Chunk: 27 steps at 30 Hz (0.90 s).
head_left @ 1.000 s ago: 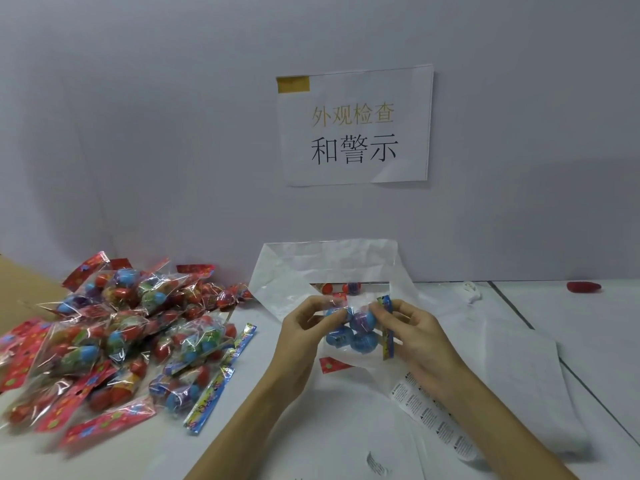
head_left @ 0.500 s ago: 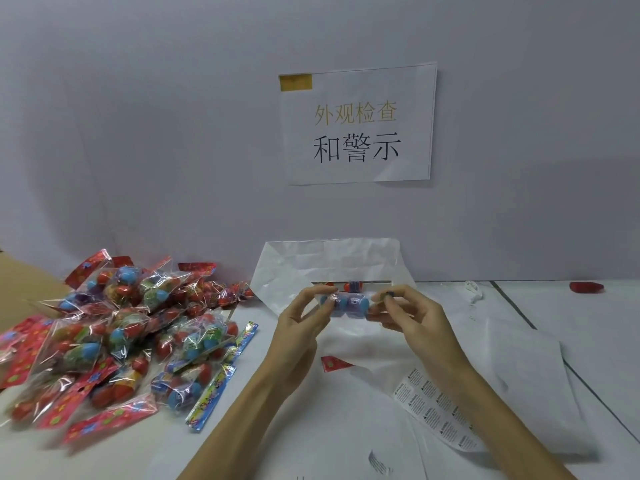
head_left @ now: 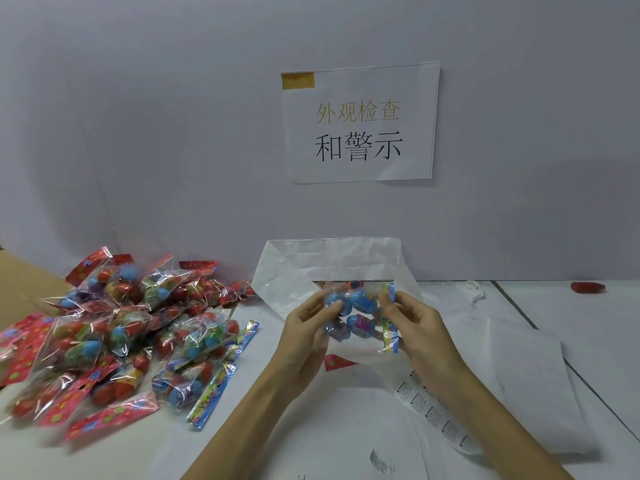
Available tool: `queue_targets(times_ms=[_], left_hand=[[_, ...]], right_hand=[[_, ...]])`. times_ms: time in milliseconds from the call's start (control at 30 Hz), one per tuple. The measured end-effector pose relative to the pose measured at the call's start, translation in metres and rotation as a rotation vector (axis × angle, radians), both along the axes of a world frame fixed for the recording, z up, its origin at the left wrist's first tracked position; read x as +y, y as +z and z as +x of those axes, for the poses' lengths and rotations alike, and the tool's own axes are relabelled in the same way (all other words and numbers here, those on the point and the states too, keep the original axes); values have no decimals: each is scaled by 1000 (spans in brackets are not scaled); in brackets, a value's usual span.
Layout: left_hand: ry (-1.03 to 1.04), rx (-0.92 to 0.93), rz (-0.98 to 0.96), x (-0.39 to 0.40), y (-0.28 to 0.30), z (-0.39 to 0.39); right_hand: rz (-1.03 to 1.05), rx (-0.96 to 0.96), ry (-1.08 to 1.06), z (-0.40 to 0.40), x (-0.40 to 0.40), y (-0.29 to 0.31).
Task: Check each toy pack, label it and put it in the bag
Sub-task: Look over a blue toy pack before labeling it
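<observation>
White tabletop (head_left: 571, 323) runs back to a pale wall (head_left: 173, 133), where a paper sign (head_left: 360, 123) hangs above the hands. Both hands are raised over the table and share one toy pack (head_left: 360, 315): the left hand (head_left: 304, 336) pinches its left edge with curled fingers, and the right hand (head_left: 420, 327) pinches its striped right edge. Behind and beneath the hands lies the clear plastic bag (head_left: 332, 259), its mouth open. Just below the right wrist sits a strip of printed labels (head_left: 433, 414). Well off to the left hand's side is a heap of toy packs (head_left: 114, 334).
</observation>
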State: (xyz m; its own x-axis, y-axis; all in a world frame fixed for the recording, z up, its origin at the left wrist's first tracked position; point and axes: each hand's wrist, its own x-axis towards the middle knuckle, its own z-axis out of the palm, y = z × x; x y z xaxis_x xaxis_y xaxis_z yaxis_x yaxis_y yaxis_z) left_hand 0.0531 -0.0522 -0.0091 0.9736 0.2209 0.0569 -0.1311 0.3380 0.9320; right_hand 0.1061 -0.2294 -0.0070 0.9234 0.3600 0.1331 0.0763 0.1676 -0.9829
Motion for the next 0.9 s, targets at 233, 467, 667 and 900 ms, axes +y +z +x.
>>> queue_targets(times_ms=[233, 467, 667, 900], left_hand=[[106, 41, 18, -7, -2, -1], [155, 70, -141, -2, -1, -4], [103, 101, 105, 4, 0, -1], [77, 155, 57, -2, 1, -1]], right_hand=[[81, 103, -56, 0, -3, 3], [-69, 25, 84, -4, 2, 0], [-146, -84, -11, -2, 2, 0], [-76, 83, -14, 1, 1, -1]])
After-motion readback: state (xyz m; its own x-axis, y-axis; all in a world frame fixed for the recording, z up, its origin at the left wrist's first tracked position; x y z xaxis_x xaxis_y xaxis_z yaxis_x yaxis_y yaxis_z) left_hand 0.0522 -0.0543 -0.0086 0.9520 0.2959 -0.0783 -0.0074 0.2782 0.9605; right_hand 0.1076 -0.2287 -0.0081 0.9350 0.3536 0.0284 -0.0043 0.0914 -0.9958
